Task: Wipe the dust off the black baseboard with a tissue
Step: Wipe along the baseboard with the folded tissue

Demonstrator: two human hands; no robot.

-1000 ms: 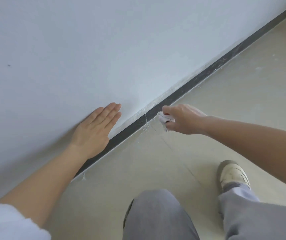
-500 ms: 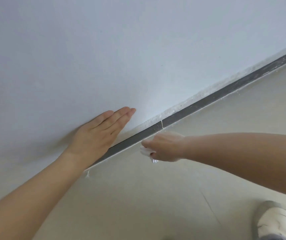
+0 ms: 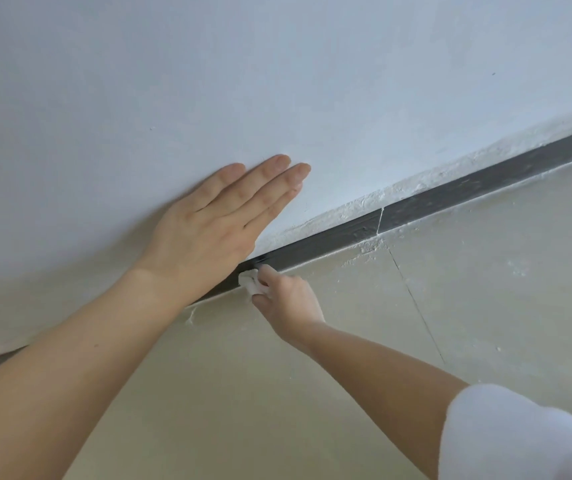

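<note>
My left hand point(image 3: 205, 233) lies flat and open against the white wall point(image 3: 277, 81). At its four o'clock, my right hand point(image 3: 286, 299) pinches a crumpled white tissue point(image 3: 251, 285), pressing it onto the black baseboard point(image 3: 450, 192) where it meets the dusty beige floor point(image 3: 485, 306).

Beige floor point(image 3: 485, 306), white dust specks point(image 3: 371, 249)

Two bare forearms, a short white sleeve point(image 3: 506, 434) on the right arm, no rings.
</note>
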